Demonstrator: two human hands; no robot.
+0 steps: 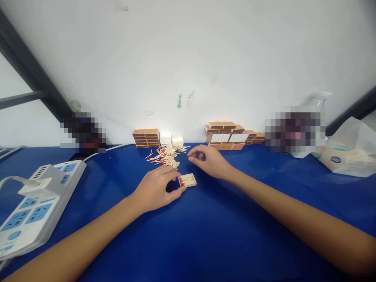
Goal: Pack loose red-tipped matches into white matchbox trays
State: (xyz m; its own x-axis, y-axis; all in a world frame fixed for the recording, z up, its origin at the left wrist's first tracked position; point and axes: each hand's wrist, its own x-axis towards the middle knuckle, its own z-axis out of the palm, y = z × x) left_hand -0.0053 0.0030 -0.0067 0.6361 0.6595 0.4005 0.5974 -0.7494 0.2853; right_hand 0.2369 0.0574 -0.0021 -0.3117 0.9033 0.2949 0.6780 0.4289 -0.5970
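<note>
A small white matchbox tray (194,179) lies on the blue table with several red-tipped matches (187,180) in it. My left hand (157,187) grips the tray at its left end, the thumb on the near side and the fingers on the far side. Behind it spreads a loose pile of matches (167,154), their heads pointing various ways. My right hand (210,160) hovers just right of the pile, fingers bent and slightly apart, and I see nothing held in them.
Stacked brown matchboxes (146,138) stand against the wall beside white trays (166,138). Another stack of matchboxes (226,145) is to the right. A power strip (55,211) with a plugged-in charger occupies the left. A tissue pack (348,158) lies far right.
</note>
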